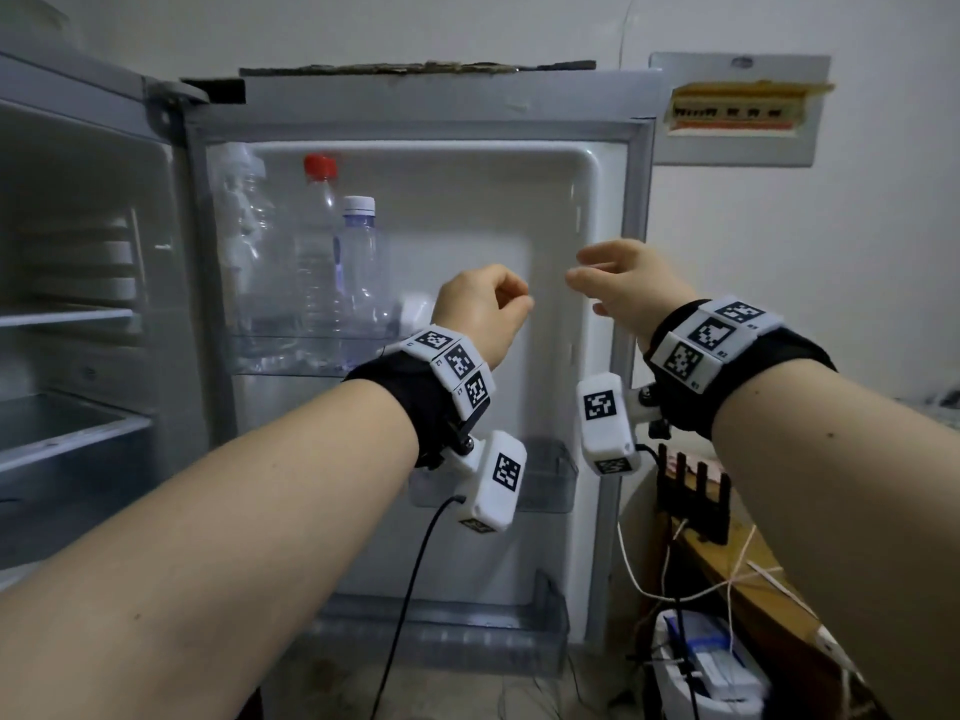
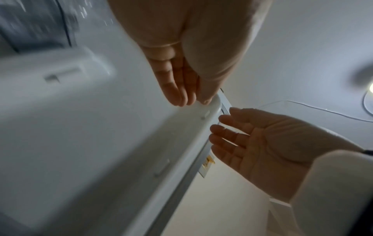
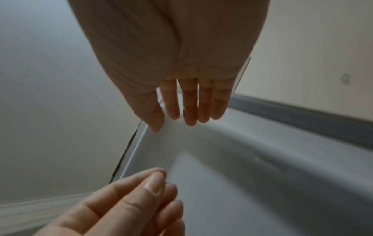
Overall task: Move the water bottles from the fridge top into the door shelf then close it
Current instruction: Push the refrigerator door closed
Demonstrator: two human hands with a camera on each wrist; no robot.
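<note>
The fridge door (image 1: 571,200) stands wide open with its inner side toward me. Three clear water bottles stand in its upper door shelf (image 1: 270,368): a plain one (image 1: 244,241) at the left, a red-capped one (image 1: 318,236) and a white-capped one (image 1: 359,262). My left hand (image 1: 511,298) hangs in front of the door, right of the shelf, fingers loosely curled and empty. My right hand (image 1: 582,272) is beside it near the door's right edge, relaxed and empty. The wrist views show the left hand (image 2: 181,89) and the right hand (image 3: 187,103) holding nothing. The fridge top (image 1: 415,90) shows only cardboard.
The fridge compartment (image 1: 67,314) with its shelves lies open at the left. Two empty lower door shelves (image 1: 545,475) (image 1: 441,636) sit below my wrists. A wooden piece with cables (image 1: 727,563) and a white box (image 1: 711,667) crowd the right. A wall panel (image 1: 743,111) hangs behind.
</note>
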